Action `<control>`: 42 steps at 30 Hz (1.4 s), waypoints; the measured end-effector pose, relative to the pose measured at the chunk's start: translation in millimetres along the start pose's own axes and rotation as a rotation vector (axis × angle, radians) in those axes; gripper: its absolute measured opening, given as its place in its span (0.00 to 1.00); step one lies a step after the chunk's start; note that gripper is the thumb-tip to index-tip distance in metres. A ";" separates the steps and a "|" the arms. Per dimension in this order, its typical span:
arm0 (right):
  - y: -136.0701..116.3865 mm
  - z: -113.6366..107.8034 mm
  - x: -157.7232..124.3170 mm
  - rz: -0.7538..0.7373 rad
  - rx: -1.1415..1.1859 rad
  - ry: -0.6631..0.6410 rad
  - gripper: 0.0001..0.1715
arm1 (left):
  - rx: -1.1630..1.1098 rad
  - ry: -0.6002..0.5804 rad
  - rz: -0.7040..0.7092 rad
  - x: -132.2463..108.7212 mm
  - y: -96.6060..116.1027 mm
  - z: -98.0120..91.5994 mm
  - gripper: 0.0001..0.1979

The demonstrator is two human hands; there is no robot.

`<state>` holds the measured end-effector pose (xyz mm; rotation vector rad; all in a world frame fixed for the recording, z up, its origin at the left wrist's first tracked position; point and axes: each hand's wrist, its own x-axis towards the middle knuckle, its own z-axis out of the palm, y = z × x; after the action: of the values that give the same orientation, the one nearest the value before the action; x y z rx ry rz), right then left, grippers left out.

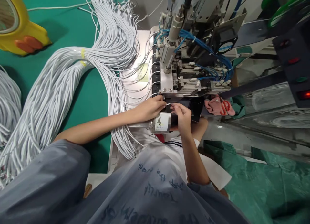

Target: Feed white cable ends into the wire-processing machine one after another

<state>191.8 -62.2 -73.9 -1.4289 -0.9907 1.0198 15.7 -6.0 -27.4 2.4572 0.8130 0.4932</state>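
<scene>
My left hand (150,108) and my right hand (182,115) meet just below the front of a metal machine head (180,72). Both pinch the same thin white wire (170,104), its end stretched between their fingertips. Beneath the hands sits a small silver cylinder with a white label (161,123). A large bundle of white wires (72,85) sweeps from the left across the green table (72,26) toward a row of black slots (156,78) on the machine's left side.
A yellow tape dispenser (21,30) lies at the top left. Blue air tubes (208,52) loop over the machine. Red-handled scissors on a pink cloth (221,107) rest right of the hands. A panel with coloured lamps (296,69) stands far right. Green cloth (266,182) covers the lower right.
</scene>
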 end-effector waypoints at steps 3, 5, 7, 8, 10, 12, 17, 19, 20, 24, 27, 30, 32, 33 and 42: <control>-9.8 0.7 -3.6 -0.048 0.027 -0.003 0.09 | -0.061 0.070 0.006 -0.1 -0.2 1.5 0.14; -14.8 1.2 -4.6 -0.068 0.022 0.001 0.07 | -0.092 0.095 0.012 0.0 0.2 1.5 0.13; -17.7 1.4 -4.5 -0.065 0.023 0.001 0.08 | -0.114 0.105 0.013 0.4 0.6 1.1 0.13; -18.5 1.2 -4.1 -0.056 0.034 -0.003 0.08 | -0.120 0.110 0.015 0.6 0.6 1.0 0.13; -19.1 0.1 -3.1 -0.023 0.075 -0.028 0.08 | -0.129 0.117 0.032 0.8 0.3 1.2 0.13; -19.1 -1.8 -1.9 0.021 0.129 -0.063 0.09 | -0.137 0.129 0.053 0.7 -0.5 1.9 0.13; -20.5 -5.5 0.8 0.106 0.213 -0.149 0.10 | -0.164 0.152 0.107 0.1 -1.7 3.8 0.14; -22.5 -5.6 1.1 0.148 0.270 -0.185 0.10 | -0.186 0.164 0.125 0.1 -1.4 3.8 0.14; -23.7 -5.4 1.1 0.172 0.307 -0.205 0.11 | -0.201 0.171 0.130 0.1 -1.1 3.6 0.14; -26.6 -4.8 1.2 0.239 0.375 -0.274 0.14 | -0.258 0.157 0.126 -0.1 0.1 2.2 0.14; -26.2 -5.2 1.6 0.261 0.339 -0.317 0.17 | -0.285 0.138 0.109 0.0 0.4 1.5 0.14; -25.6 -5.9 2.0 0.273 0.320 -0.331 0.19 | -0.297 0.146 0.112 0.0 -0.2 1.6 0.14; -26.4 -6.0 2.6 0.280 0.321 -0.330 0.19 | -0.301 0.148 0.119 -0.5 -1.2 2.1 0.14; -27.2 -5.8 3.1 0.283 0.325 -0.335 0.18 | -0.303 0.145 0.121 -0.8 -1.8 2.6 0.14; -26.1 1.3 6.2 0.167 0.258 -0.200 0.14 | -0.293 0.151 0.126 -2.1 -3.4 4.0 0.13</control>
<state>191.2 -53.7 -48.4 -1.2272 -0.8544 1.3829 14.5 -6.3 -32.9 2.2265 0.5971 0.7929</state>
